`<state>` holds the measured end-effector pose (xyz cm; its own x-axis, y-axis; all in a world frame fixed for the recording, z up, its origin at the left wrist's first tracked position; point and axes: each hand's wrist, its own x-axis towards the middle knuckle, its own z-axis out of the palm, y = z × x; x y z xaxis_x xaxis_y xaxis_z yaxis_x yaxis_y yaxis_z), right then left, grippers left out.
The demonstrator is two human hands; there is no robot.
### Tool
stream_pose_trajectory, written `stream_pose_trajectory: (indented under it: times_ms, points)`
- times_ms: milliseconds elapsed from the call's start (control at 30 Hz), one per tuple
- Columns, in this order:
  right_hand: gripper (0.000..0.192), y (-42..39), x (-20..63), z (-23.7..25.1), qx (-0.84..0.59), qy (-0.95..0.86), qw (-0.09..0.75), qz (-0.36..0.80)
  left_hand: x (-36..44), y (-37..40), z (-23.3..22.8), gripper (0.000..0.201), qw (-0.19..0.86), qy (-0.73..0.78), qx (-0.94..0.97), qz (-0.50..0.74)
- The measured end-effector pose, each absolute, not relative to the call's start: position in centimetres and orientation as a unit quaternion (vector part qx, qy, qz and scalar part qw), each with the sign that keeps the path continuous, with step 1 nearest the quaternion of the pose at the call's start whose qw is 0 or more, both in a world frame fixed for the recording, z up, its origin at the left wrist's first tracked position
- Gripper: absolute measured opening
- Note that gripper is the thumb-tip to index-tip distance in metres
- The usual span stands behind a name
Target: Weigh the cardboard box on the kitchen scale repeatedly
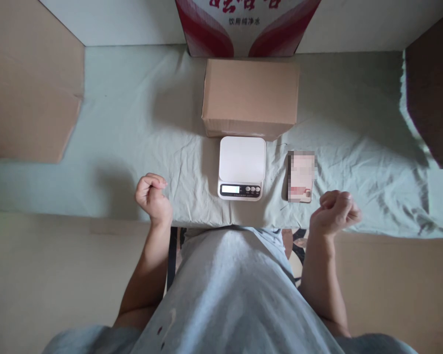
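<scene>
My left hand [153, 198] is curled into a loose fist above the near edge of the cloth-covered table [140, 128], holding nothing. My right hand [335, 212] is also closed in a fist at the near right, empty. Between them sits a white kitchen scale [241, 167] with a lit display and bare platform. Just behind the scale stands a closed brown cardboard box [251, 97]. A phone [300, 177] lies flat to the right of the scale, close to my right hand.
A red and white printed carton [243, 24] stands behind the brown box. Cardboard panels rise at the left [29, 83] and far right [433, 83]. The pale green cloth is wrinkled on the right. More cardboard lies along the near edge below the table.
</scene>
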<state>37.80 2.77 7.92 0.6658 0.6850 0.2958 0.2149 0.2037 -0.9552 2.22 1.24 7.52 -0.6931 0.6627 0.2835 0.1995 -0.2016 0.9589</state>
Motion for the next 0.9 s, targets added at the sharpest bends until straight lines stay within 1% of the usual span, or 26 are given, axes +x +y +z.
stream_pose_trajectory:
  times_ms: [267, 333, 400, 433, 533, 600, 667, 767, 900]
  points:
    - [0.050, 2.8, 37.4, 7.7, -0.628, -0.393, 0.641, 0.199, 3.0, 1.7, 7.2, 0.014, 0.175, 0.617, 0.366, 0.674]
    - [0.045, 3.2, 37.3, 7.7, -0.635, -0.411, 0.616, 0.221, 3.2, 2.2, 7.2, 0.015, 0.181, 0.628, 0.375, 0.657]
    - [0.030, 4.1, 37.1, 7.9, -0.630, -0.440, 0.579, 0.272, 3.5, 3.2, 7.5, 0.010, 0.205, 0.642, 0.400, 0.622]
    - [0.029, 4.6, 37.0, 8.1, -0.621, -0.458, 0.559, 0.304, 3.6, 3.9, 7.7, 0.011, 0.223, 0.647, 0.419, 0.597]
    - [0.058, 6.9, 36.7, 8.9, -0.582, -0.512, 0.505, 0.379, 4.1, 6.8, 8.1, 0.042, 0.297, 0.636, 0.479, 0.527]
    - [0.066, 8.9, 36.4, 9.0, -0.570, -0.528, 0.484, 0.404, 4.4, 9.2, 7.9, 0.061, 0.354, 0.611, 0.494, 0.507]
    - [0.067, 10.9, 36.2, 8.6, -0.563, -0.529, 0.469, 0.428, 4.8, 11.5, 7.3, 0.076, 0.390, 0.592, 0.489, 0.509]
    - [0.067, 13.4, 35.7, 7.6, -0.562, -0.533, 0.437, 0.458, 5.3, 14.0, 6.2, 0.084, 0.399, 0.583, 0.492, 0.509]
    - [0.068, 14.3, 34.9, 7.1, -0.562, -0.536, 0.418, 0.471, 5.6, 14.8, 5.4, 0.079, 0.404, 0.576, 0.502, 0.504]
